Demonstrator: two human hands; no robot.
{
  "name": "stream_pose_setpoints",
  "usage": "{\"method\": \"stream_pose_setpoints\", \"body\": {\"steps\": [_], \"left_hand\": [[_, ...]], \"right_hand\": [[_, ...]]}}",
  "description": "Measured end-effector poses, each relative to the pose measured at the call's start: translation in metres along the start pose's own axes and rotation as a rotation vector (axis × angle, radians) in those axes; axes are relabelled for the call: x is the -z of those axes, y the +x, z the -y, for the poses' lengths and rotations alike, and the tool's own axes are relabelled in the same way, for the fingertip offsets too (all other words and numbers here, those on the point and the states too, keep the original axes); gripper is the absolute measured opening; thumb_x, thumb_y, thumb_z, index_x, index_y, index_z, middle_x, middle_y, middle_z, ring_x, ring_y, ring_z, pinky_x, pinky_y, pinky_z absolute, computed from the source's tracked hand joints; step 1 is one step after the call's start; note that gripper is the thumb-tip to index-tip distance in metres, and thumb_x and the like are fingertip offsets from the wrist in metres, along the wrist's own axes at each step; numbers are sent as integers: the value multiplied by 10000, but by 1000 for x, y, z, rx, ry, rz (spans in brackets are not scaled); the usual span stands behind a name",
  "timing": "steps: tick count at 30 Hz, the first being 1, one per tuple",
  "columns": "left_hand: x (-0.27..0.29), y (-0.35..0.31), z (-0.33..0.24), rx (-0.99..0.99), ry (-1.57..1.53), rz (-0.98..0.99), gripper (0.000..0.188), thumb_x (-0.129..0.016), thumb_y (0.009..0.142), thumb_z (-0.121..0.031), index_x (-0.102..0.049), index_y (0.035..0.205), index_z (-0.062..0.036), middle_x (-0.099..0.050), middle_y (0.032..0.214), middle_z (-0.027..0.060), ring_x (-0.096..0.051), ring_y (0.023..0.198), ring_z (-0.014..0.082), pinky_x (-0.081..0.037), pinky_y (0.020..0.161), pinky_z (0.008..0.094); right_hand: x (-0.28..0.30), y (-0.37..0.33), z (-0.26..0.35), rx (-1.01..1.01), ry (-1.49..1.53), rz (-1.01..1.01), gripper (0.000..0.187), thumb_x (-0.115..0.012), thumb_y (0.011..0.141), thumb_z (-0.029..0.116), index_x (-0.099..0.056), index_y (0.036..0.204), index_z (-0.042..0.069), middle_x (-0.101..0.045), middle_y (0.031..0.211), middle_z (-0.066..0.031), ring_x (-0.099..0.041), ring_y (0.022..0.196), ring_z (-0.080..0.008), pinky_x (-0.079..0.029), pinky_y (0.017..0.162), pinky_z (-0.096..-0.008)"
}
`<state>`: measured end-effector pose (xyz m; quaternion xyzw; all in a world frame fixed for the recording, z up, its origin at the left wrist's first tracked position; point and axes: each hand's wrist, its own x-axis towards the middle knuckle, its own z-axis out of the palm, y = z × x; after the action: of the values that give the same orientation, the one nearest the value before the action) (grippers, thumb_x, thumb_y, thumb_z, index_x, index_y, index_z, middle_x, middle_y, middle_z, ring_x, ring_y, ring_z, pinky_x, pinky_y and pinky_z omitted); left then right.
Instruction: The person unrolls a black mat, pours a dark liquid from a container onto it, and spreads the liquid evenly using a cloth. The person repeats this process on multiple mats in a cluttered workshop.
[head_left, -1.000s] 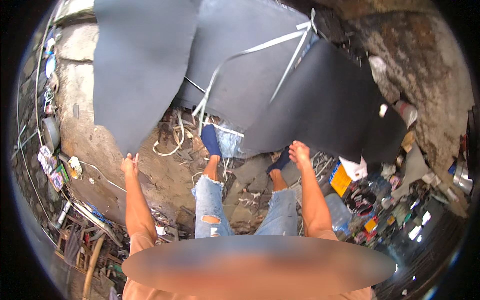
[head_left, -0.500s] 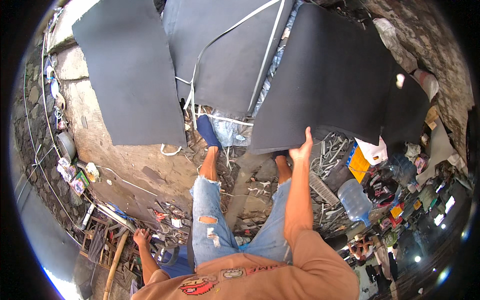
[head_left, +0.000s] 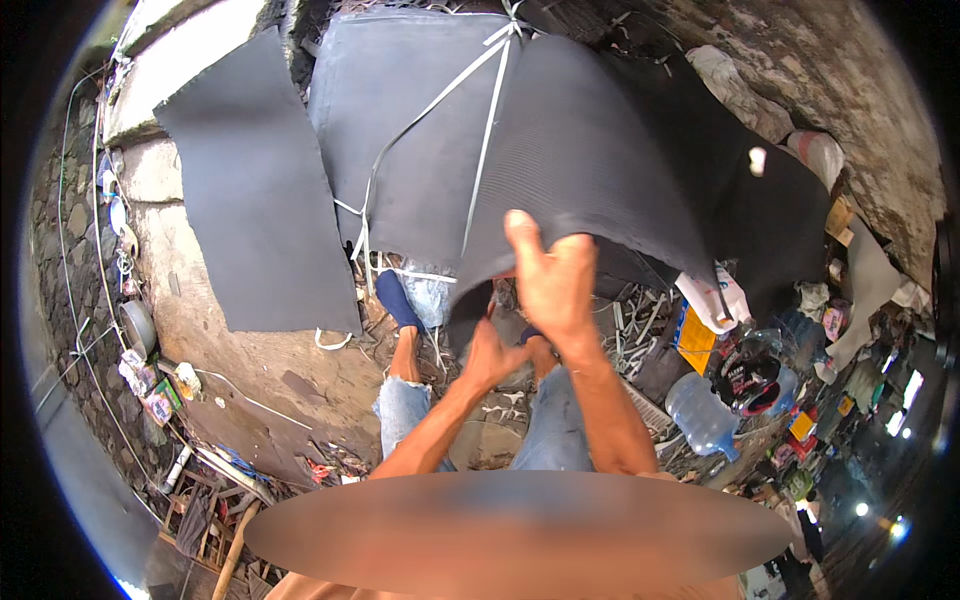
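Since the frame half a second back, my left hand (head_left: 492, 352) has come up from low at my left side, by the clutter on the ground, to the near edge of the ribbed black rubber sheet (head_left: 600, 150); my right hand (head_left: 550, 275) was already on that edge and has stayed there. Both hands now meet in the middle of the view, where before they were well apart.

Right hand: arm raised from the lower edge, wrist bent, fingers (head_left: 523, 235) curled over the sheet's near edge and clenched on it, thumb side toward me. Left hand: forearm rising from lower left, hand just below and touching the right, fingers closed on the underside of the same edge where the sheet folds into a dark corner (head_left: 462, 315).

I see the ribbed sheet lifted off the ground at its near edge and draped away toward the upper right, its far part over the rubble by the stone wall (head_left: 800, 60). It overlaps a second grey sheet (head_left: 410, 130) crossed by white straps (head_left: 480, 130); a third dark sheet (head_left: 255, 210) lies apart to the left on the concrete ground (head_left: 250, 370). My feet, one in a blue shoe (head_left: 395, 300), stand just below the lifted edge. A clear water jug (head_left: 700, 410) sits right of my legs.
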<state>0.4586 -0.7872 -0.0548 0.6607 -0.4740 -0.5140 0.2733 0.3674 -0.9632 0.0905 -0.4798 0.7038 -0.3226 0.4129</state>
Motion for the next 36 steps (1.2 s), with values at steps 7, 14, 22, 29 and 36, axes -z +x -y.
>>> {"method": "stream_pose_setpoints", "body": {"steps": [7,14,22,29,36], "left_hand": [[122,98,-96,-439,-242,-450,322,-603,944,-136,-649,1207,44,-680,1197,116,-662,1046,199,-532,913,340],[177,36,-169,-580,343,-260,345,-628,650,77,-742,971,21,-753,1008,159,-727,1011,289,-533,968,393],[339,-61,-125,-728,86,-518,278,-680,916,-102,-600,1131,57,-671,1192,248,-660,1125,324,-516,992,438],[417,-178,7,-288,-8,-1183,584,-634,989,-339,-406,1397,11,-557,1330,149,-568,1173,262,-491,982,392],[491,-171,1,-27,-359,-1541,456,-689,966,-233,-461,1288,-4,-603,1158,99,-574,1063,219,-510,894,367]], "right_hand": [[69,12,-59,-453,1266,-215,338,-698,895,238,-659,1177,56,-697,1107,-46,-662,1005,-207,-526,893,-385],[95,-62,-275,-891,1821,-764,692,-612,909,488,-487,1391,7,-529,1404,-167,-523,1244,-371,-435,1052,-530],[177,-52,-385,-896,1102,-469,406,-693,896,232,-613,1223,5,-673,1164,-159,-649,1014,-350,-528,912,-484],[176,16,-87,-382,597,-415,456,-752,804,251,-659,1111,-74,-658,1074,-148,-632,906,-261,-505,883,-411],[26,102,159,19,720,-18,175,-718,879,75,-653,1026,4,-681,986,-79,-676,864,-204,-558,777,-371]]}}
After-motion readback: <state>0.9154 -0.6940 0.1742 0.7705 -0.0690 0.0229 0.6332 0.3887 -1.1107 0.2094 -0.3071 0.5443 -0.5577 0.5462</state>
